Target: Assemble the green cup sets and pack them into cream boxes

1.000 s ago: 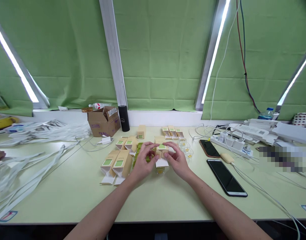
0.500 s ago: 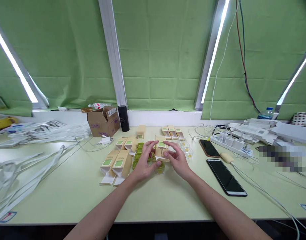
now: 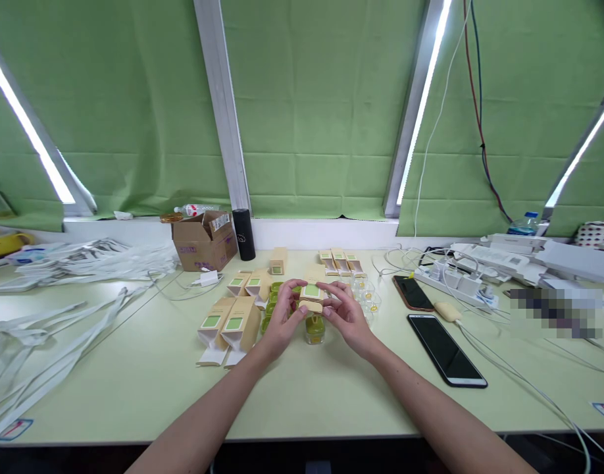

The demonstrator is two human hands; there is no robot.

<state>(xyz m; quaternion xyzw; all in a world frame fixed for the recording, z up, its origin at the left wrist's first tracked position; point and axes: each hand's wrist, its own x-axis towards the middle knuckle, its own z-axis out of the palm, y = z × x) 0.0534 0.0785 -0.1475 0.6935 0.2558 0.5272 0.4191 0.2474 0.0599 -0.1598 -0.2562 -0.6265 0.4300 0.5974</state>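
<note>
Between my two hands is a small tan carton (image 3: 312,297) with a green square on its face. My left hand (image 3: 283,317) grips its left side, fingers on top and thumb at the front flap. On the right side, my right hand (image 3: 348,318) holds the same carton with bent fingers and thumb. Just below the carton, a small green-and-clear container (image 3: 315,329) stands on the table. More green containers (image 3: 271,307) sit in a row beside my left hand, partly hidden by it. Several clear containers (image 3: 368,295) lie beyond my right hand.
Tan cartons with open flaps (image 3: 241,322) stand at left, others (image 3: 340,261) farther back. A brown cardboard box (image 3: 203,242) and black cylinder (image 3: 244,234) are by the wall. Phones (image 3: 447,350), a power strip (image 3: 457,283) and cables lie right; white straps (image 3: 65,349) left.
The carton has tipped, and its front flap now appears folded up. My left thumb has moved up onto the flap. The green-and-clear container beneath shows more fully.
</note>
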